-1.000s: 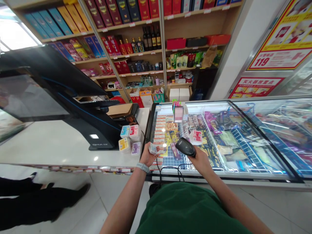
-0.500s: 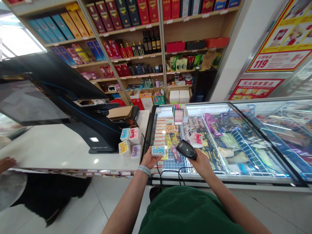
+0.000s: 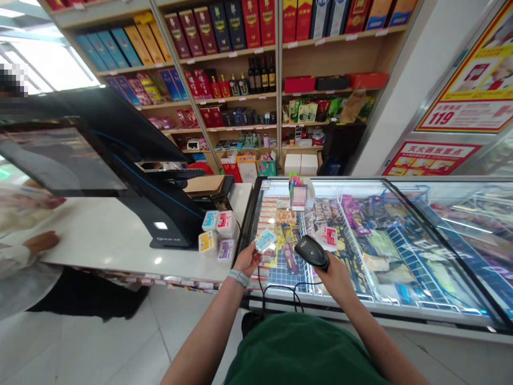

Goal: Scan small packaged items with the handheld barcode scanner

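Observation:
My left hand [image 3: 248, 260], with a pale watch band on the wrist, is closed on the edge of a small clear plastic tub [image 3: 265, 241] with a blue label, tilted above the freezer's glass top. In my right hand [image 3: 335, 274] is a black barcode scanner [image 3: 311, 251], its head pointing left towards the tub, a short gap between them. A similar tub with a red label [image 3: 329, 236] lies on the glass just beyond the scanner. On the counter to the left, several such tubs [image 3: 225, 223] with blue, red, yellow and purple labels stand grouped together.
A black point-of-sale terminal [image 3: 176, 222] stands on the white counter [image 3: 100, 235]. At the far left a person's hand [image 3: 42, 242] rests on that counter. The chest freezer [image 3: 385, 256] holds packaged food. Shelves of boxes and bottles [image 3: 258, 75] line the back.
The blue-labelled tub has tilted in my left hand. The scanner stays in my right hand. The person at the left has moved further into view, and my view has shifted slightly.

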`<state>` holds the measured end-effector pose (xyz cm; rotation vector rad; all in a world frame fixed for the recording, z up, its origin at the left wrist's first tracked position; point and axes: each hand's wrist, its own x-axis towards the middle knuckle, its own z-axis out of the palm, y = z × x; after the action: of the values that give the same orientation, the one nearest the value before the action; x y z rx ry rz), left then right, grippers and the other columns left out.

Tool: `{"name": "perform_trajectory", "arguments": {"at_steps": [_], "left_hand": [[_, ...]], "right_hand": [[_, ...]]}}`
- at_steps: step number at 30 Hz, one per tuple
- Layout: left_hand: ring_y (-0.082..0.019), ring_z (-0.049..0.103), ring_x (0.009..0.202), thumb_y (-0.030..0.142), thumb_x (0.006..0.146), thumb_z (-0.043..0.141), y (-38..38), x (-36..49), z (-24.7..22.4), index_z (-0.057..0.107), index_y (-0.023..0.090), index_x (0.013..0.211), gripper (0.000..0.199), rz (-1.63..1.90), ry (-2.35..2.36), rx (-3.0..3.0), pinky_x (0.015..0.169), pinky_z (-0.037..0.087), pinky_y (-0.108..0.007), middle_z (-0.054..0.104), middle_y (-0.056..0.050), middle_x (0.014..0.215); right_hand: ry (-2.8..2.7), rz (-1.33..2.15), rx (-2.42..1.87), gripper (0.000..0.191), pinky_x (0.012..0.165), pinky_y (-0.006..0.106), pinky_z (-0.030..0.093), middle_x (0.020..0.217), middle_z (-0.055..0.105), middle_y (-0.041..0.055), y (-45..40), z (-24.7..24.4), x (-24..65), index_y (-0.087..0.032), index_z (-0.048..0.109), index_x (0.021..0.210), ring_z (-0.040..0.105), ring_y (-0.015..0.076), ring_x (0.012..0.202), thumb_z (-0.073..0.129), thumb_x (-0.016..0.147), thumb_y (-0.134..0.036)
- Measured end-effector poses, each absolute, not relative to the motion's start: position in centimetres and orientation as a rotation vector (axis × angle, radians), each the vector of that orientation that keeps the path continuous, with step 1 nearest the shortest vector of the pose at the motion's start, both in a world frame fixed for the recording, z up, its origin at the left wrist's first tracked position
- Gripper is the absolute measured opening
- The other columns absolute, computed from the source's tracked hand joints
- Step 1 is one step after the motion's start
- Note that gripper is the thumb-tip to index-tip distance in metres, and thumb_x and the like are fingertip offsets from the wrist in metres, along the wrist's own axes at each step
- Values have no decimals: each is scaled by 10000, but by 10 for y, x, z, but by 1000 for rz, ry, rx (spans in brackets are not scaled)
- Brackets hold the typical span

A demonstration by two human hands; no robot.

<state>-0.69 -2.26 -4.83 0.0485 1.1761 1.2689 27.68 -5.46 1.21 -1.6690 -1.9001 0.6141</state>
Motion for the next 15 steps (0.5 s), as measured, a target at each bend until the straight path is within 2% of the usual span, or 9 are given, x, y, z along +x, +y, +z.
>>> {"name": "perform_trajectory", "arguments": {"at_steps": [6, 11, 15], "left_hand": [[-81, 578, 543, 261, 793, 689, -21, -10, -42, 625, 118, 798, 157, 1350, 1186, 237, 503, 449, -182, 643, -33, 666], [-90, 579, 613, 219, 662, 790, -22, -9, -33, 646, 120, 782, 212, 1341, 1184, 401, 609, 468, -216, 662, -38, 717], [-91, 576, 645, 197, 617, 796, -20, -7, -30, 664, 131, 806, 240, 1343, 1225, 543, 639, 470, -222, 665, -28, 747]], "right_hand": [[-1918, 575, -1689, 180, 644, 281, 432, 815, 675, 60, -54, 13, 276, -203, 570, 924, 652, 244, 782, 517, 767, -274], [-1933, 557, -1686, 178, 636, 283, 427, 809, 674, 62, -55, 14, 275, -200, 574, 914, 645, 241, 765, 517, 765, -276], [-1921, 587, -1696, 214, 653, 286, 437, 842, 678, 67, -57, 17, 273, -192, 579, 949, 645, 244, 795, 528, 760, -279]]}}
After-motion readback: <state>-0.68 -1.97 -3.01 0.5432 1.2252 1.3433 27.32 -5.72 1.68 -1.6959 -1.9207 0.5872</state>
